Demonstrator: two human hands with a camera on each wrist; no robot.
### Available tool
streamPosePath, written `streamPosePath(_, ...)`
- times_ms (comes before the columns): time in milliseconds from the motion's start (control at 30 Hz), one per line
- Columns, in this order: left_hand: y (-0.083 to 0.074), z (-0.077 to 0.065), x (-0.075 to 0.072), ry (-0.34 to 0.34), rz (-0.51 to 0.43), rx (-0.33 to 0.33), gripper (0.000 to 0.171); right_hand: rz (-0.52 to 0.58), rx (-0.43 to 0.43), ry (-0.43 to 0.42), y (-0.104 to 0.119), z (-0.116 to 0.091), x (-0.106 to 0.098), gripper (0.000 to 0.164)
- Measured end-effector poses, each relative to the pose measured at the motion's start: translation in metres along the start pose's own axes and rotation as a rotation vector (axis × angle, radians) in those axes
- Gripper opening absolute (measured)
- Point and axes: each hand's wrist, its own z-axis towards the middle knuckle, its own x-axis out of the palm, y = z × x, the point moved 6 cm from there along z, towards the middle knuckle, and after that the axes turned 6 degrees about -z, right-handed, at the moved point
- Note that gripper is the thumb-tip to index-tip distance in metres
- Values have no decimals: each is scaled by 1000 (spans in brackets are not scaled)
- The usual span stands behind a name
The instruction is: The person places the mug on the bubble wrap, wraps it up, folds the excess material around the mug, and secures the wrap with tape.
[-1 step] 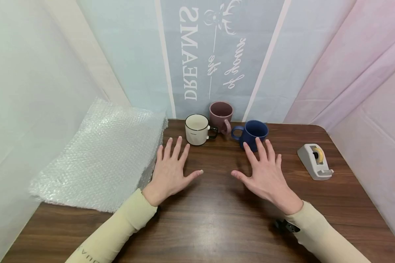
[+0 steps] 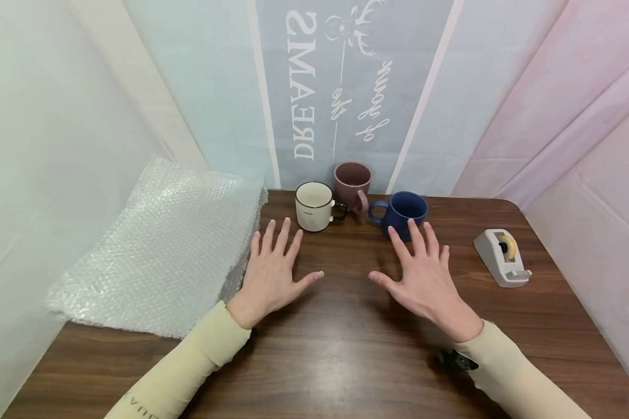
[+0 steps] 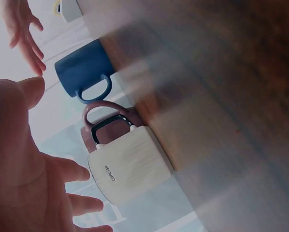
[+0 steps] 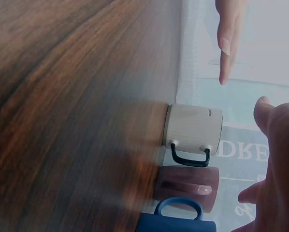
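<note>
Fingers spread wide, my left hand point(image 2: 271, 273) hovers over the table between the bubble wrap point(image 2: 173, 250) and the white mug point(image 2: 313, 210), which has a black rim and black handle. The right hand point(image 2: 424, 276) is likewise spread in the air, its fingertips in front of the blue mug point(image 2: 405, 210) in the head view. Neither hand holds anything. Behind the other two mugs stands a mauve mug point(image 2: 352, 181), partly hidden by the white one in the left wrist view. All three mugs are upright.
A white tape dispenser point(image 2: 498, 262) with a yellowish roll stands at the right of the brown wooden table point(image 2: 335, 361). The bubble wrap covers the table's left side and reaches past its edge. Right behind the mugs hangs a printed cloth point(image 2: 346, 87).
</note>
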Motion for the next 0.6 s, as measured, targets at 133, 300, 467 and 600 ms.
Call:
streamPosePath(133, 2, -1, -1, -9, -4, -1, 97, 2, -4, -3, 1, 0, 0, 96)
streamPosePath(300, 3, 0, -6, -38, -18, 4, 95, 2, -5, -7, 2, 0, -1, 96)
streamPosePath(467, 5, 2, -13, -52, -10, 7, 94, 1, -15, -17, 3, 0, -6, 96)
streamPosePath(600, 6, 3, -22, -96, -14, 22, 87, 4, -58, -56, 4, 0, -11, 91)
